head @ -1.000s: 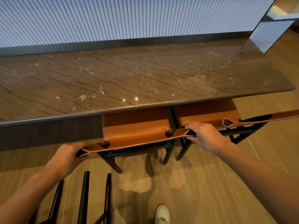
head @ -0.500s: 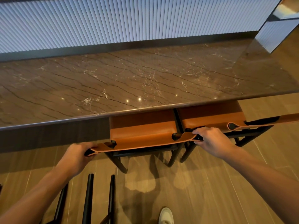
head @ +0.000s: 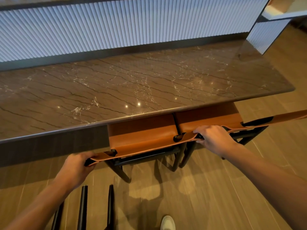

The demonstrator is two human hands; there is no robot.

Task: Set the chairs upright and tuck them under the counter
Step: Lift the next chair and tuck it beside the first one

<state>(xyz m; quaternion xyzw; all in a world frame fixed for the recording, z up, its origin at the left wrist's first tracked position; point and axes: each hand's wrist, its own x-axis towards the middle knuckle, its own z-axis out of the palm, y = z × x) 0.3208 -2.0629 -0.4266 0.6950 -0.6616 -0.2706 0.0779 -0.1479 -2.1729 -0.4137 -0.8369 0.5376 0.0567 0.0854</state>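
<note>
A tan leather chair (head: 142, 136) on a black frame stands upright, its seat partly under the brown marble counter (head: 132, 83). My left hand (head: 76, 168) grips the left end of its backrest top. My right hand (head: 214, 140) grips the right end. A second tan chair (head: 207, 117) stands upright just to the right, its seat also partly under the counter and its backrest stretching to the frame's right edge. Black legs of a third chair (head: 83, 208) stick up from the floor at the bottom left; that chair lies tipped and mostly out of view.
A white ribbed wall panel (head: 116, 27) runs behind the counter. A dark panel (head: 53, 146) closes the counter's underside on the left. Wood-look floor (head: 216, 188) lies open to the right. My white shoe (head: 167, 223) shows at the bottom edge.
Both hands keep their grip on the backrest. The chair sits slightly further under the counter edge than a second ago, and the view has shifted a little.
</note>
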